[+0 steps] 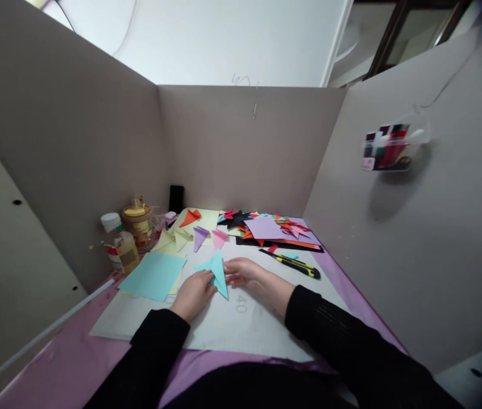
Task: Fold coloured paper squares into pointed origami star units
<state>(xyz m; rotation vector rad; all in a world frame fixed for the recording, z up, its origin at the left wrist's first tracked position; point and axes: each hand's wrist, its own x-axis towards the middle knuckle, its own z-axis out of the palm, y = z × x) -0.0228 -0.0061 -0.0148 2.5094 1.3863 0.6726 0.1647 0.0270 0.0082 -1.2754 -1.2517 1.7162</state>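
One folded blue paper (219, 279) lay on the white sheet (262, 335), near the middle of the table. The left hand (194, 292) had its fingers and thumb closed on its left side; the right hand (243, 274) was curled at its right edge, and whether it pinched the paper could not be told. Its creases were made, but the folding looked unfinished. Just beyond stood finished-looking folds: one purple piece (199, 238), one pink piece (219, 239) and, farther left, one orange piece (190, 218). To the left, one blue square (153, 275) was visible, seemingly unfolded. To the right lay one cutter (295, 265); at the far right, a colourful pile (236, 219) overlapped too much to count.
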